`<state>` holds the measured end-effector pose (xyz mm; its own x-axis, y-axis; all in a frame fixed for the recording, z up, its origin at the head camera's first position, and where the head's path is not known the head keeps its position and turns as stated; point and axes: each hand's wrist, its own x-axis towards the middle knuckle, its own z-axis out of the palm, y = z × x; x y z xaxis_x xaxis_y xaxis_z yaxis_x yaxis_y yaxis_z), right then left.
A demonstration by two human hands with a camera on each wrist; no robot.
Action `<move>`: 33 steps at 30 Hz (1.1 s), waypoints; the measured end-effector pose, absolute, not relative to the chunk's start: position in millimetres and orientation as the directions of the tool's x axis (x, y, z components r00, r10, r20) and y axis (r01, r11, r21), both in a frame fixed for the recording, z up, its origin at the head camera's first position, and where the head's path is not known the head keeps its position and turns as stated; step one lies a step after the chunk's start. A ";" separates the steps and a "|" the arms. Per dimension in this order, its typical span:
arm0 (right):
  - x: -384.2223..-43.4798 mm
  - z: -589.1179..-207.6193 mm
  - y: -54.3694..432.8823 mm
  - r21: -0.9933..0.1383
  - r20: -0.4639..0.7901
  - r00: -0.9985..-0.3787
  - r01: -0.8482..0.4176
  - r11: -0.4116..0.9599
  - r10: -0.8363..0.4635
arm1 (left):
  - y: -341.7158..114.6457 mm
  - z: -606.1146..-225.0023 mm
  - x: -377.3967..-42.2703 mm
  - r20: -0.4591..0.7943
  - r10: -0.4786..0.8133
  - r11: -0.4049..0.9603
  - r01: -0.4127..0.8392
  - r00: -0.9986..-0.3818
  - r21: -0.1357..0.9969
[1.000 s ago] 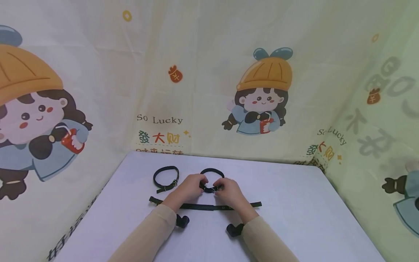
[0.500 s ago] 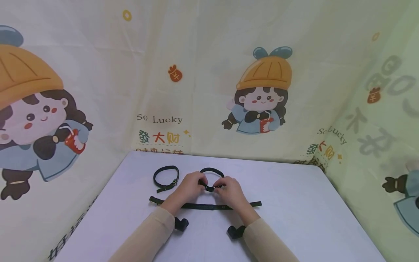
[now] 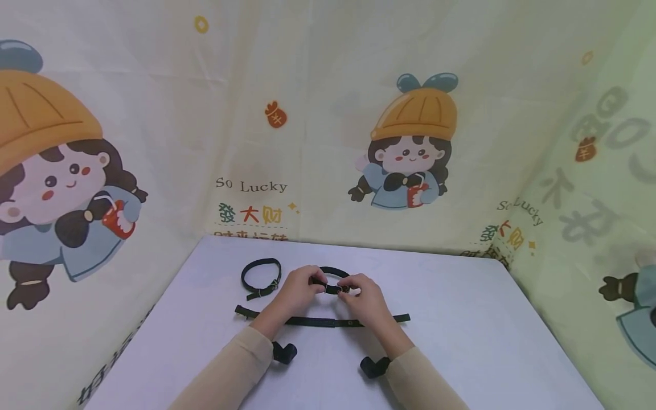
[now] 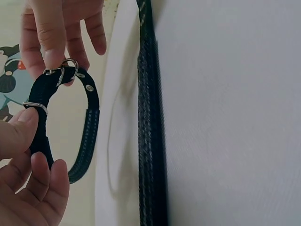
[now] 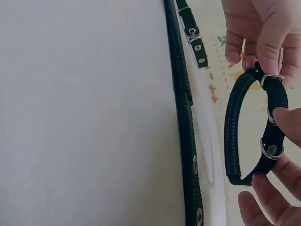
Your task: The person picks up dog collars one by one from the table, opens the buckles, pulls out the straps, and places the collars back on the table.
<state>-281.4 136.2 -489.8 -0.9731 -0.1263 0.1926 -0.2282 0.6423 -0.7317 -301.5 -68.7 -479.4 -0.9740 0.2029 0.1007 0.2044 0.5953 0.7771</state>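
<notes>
A black collar (image 3: 334, 272), fastened into a loop, is held between my two hands over the white table. My left hand (image 3: 301, 290) pinches its left side with thumb and fingers, beside a metal keeper (image 4: 36, 106) in the left wrist view. My right hand (image 3: 366, 297) pinches the collar's other side near the buckle and a D-ring (image 5: 273, 149), seen in the right wrist view. Eyelets (image 4: 89, 88) run along one part of the band. The fingertips cover some of the strap.
A second looped black collar (image 3: 261, 275) lies at the back left. A straight black strap (image 3: 312, 322) lies across the table (image 3: 461, 330) beneath my forearms. Dark angular pieces (image 3: 285, 352) show beside both wrists. Printed cloth walls (image 3: 328, 142) stand behind and at the sides.
Both hands have risen slightly, lifting the collar's near side. The right fingers have shifted on the band, and more of the metal fitting shows there.
</notes>
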 end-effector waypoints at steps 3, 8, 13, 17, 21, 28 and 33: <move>-279.6 -487.7 138.1 -0.731 0.203 -0.971 -0.234 0.641 -0.123 | -65.6 -476.9 -300.2 0.109 0.198 0.582 0.206 -0.974 0.787; -276.6 -484.5 138.9 -0.699 0.248 -0.962 -0.259 0.667 -0.114 | -63.5 -472.3 -296.0 0.119 0.185 0.553 0.203 -0.976 0.808; -272.7 -481.1 139.1 -0.699 0.300 -0.948 -0.295 0.651 -0.107 | -63.1 -468.1 -293.8 0.107 0.171 0.498 0.180 -0.979 0.848; -269.3 -478.3 139.7 -0.697 0.354 -0.929 -0.339 0.633 -0.107 | -62.4 -464.0 -291.6 0.106 0.168 0.470 0.174 -0.980 0.865; -265.9 -472.7 138.6 -0.687 0.400 -0.911 -0.368 0.626 -0.096 | -61.4 -458.6 -288.9 0.111 0.167 0.451 0.176 -0.980 0.875; -259.3 -462.5 136.5 -0.685 0.450 -0.888 -0.411 0.602 -0.095 | -60.6 -449.1 -283.4 0.121 0.168 0.436 0.184 -0.978 0.881; -256.8 -459.5 135.9 -0.701 0.465 -0.881 -0.424 0.574 -0.084 | -60.1 -441.3 -277.2 0.149 0.170 0.437 0.210 -0.974 0.875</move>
